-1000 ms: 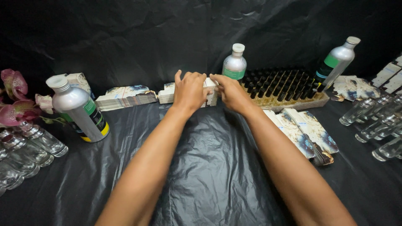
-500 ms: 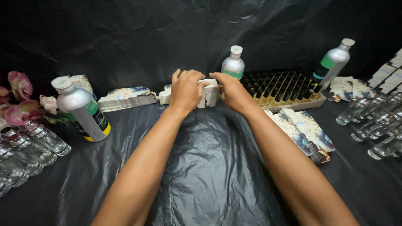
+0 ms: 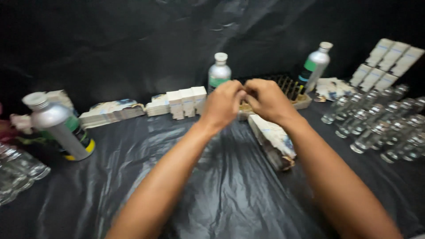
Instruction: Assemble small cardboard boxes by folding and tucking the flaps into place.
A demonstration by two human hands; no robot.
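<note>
head view: only view, looks down at a black plastic sheet [image 3: 230, 186] over the table
left hand [image 3: 223, 105]: fingers curled, tips meet the right hand's; can't tell if anything is pinched
right hand [image 3: 268, 101]: fingers bent inward, touching the left hand; grip contents hidden
hands position: together above the near edge of the tray, both forearms reaching in from the bottom
tray [image 3: 292, 88]: dark grid rack on a pale base, just behind the hands, partly covered by them
small boxes [image 3: 188, 102]: three white upright ones, just left of the left hand
middle bottle [image 3: 218, 71]: silver, green band, white cap, upright behind the left hand
right bottle [image 3: 314, 66]: same kind, tilted, beside the tray's far end
left bottle [image 3: 59, 126]: same kind, leaning, well apart at left
flat pack [image 3: 272, 139]: stack of flattened cartons under the right wrist
glass vials [image 3: 380, 126]: clear, lying in rows at right
folded cartons [image 3: 113, 113]: flat stack left of the boxes
</note>
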